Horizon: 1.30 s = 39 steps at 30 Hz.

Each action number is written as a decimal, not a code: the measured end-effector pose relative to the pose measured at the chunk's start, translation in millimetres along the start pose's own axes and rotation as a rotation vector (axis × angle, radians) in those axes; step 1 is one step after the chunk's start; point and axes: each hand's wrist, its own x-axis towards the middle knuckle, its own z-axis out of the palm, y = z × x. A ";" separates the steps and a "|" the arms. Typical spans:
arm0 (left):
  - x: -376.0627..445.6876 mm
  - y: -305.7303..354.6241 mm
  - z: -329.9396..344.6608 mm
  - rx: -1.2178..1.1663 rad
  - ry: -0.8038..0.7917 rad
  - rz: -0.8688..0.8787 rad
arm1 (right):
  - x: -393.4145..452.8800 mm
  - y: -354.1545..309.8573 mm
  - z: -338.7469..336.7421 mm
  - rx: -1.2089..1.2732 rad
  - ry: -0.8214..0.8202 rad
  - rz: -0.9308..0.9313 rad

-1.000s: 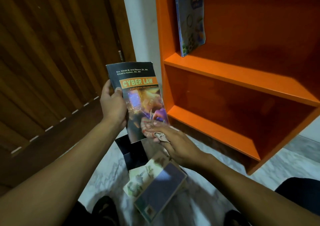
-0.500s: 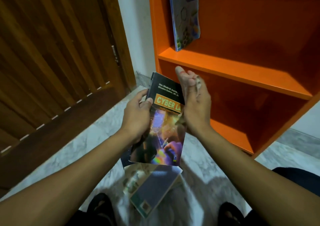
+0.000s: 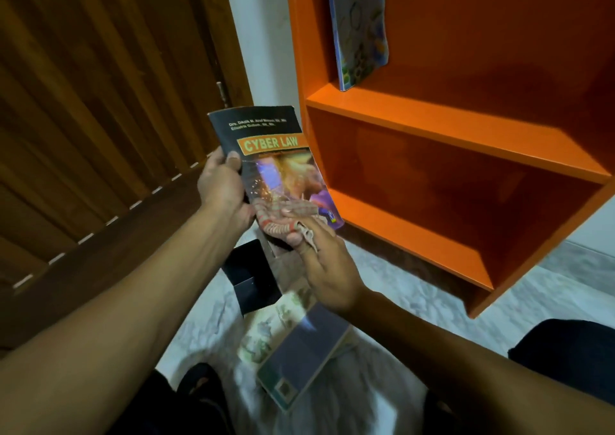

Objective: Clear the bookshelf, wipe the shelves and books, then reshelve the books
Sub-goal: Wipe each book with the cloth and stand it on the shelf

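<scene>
My left hand [image 3: 222,183] grips the left edge of a black paperback titled CYBER LAW [image 3: 266,155], held upright in front of the orange bookshelf [image 3: 442,125]. My right hand [image 3: 327,270] holds a striped cloth [image 3: 283,216] and presses it against the bottom of the book's cover. One thin blue book [image 3: 361,25] stands in the upper compartment, leaning on the shelf's left wall. The lower compartment holds nothing.
Below my hands, a black book [image 3: 251,280], a greenish book [image 3: 266,331] and a blue-grey book [image 3: 304,351] lie on the marble floor [image 3: 416,298]. A brown wooden door [image 3: 100,101] fills the left. My knees show at the bottom edge.
The book has been raised and straightened from a lower, tilted position. My right hand with the cloth has moved from the top of the cover down to its bottom edge.
</scene>
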 end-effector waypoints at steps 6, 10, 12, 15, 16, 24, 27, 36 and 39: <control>13.6 21.6 -22.4 0.020 0.071 0.085 | 4.8 -10.4 -9.4 0.111 -0.122 0.001; 6.3 26.7 -25.3 0.235 -0.026 0.223 | 17.0 -0.9 -16.9 0.097 -0.185 0.139; -1.4 28.8 -24.7 0.348 -0.130 0.252 | 20.3 5.8 -24.5 0.137 -0.095 0.203; -12.6 31.8 -22.9 0.487 -0.326 0.268 | 25.7 19.1 -38.8 0.190 0.034 0.359; -16.7 31.9 -20.9 0.511 -0.394 0.265 | 28.6 21.6 -43.9 0.195 0.030 0.393; -16.7 25.9 -22.8 0.552 -0.643 0.281 | 31.2 26.9 -65.3 0.393 0.099 0.336; -10.8 28.3 -24.9 0.577 -0.644 0.348 | 40.5 9.2 -79.2 0.361 0.160 0.236; 8.0 24.0 4.6 0.699 -0.575 0.391 | 105.4 -42.5 -141.7 0.264 0.291 0.115; 15.4 25.3 43.7 0.678 -0.570 0.429 | 130.6 -51.9 -165.2 0.110 0.483 0.112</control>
